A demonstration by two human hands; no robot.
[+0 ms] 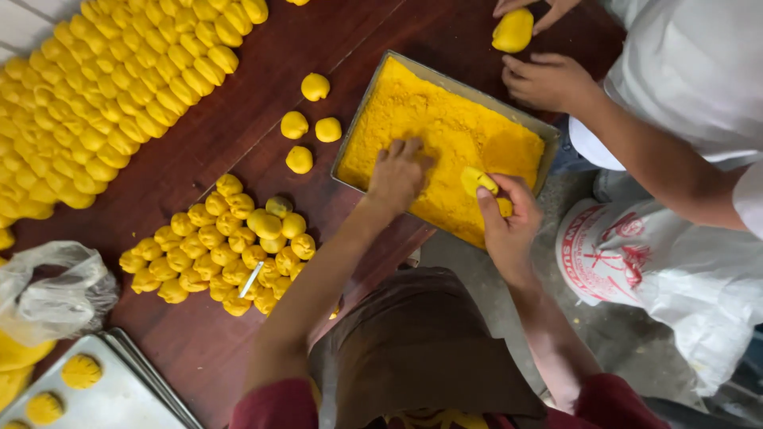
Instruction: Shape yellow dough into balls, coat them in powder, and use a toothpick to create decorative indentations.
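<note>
2 hands work in a metal tray of yellow crumbly filling: the left hand lies spread flat on the filling, the right hand is closed around a small yellow lump just above the tray. Yellow dough balls lie heaped on the brown worktop nearby. Another person's hands hold a yellow ball beyond the tray.

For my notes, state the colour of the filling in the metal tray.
Bright yellow-orange filling, in the head view.
</note>
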